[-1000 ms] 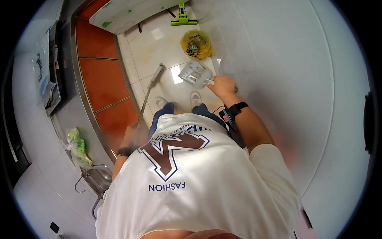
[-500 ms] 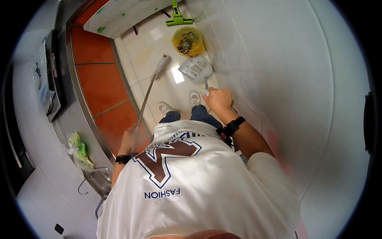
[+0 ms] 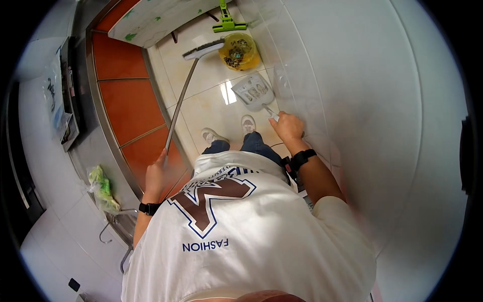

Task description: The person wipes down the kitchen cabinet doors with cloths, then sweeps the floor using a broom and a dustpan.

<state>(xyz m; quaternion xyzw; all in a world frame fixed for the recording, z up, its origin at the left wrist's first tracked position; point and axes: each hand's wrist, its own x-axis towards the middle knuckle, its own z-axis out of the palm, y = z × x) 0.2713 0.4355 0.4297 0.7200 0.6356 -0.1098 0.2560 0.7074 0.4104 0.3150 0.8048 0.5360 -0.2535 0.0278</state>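
My left hand (image 3: 155, 173) is closed around the grey handle of a broom (image 3: 182, 95), low at my left side. The broom's head, with dark bristles, points away from me, and its right end overlaps the rim of a yellow-lined bin (image 3: 255, 53); I cannot tell whether they touch. Rubbish lies inside the bin. My right hand (image 3: 288, 127) grips the short handle of a grey-white dustpan (image 3: 253, 91). The pan is in front of the bin, near the right wall; whether it rests on the floor is unclear.
A green mop (image 3: 229, 24) stands behind the bin. Orange cabinet doors (image 3: 123, 108) run along my left below a metal counter with a black appliance (image 3: 69, 95) and bagged green vegetables (image 3: 102, 189). A white tiled wall (image 3: 372, 100) is close on my right.
The broom's head has moved forward towards the bin and turned broadside, its bristles now showing. The dustpan and my right hand have shifted slightly to the right.
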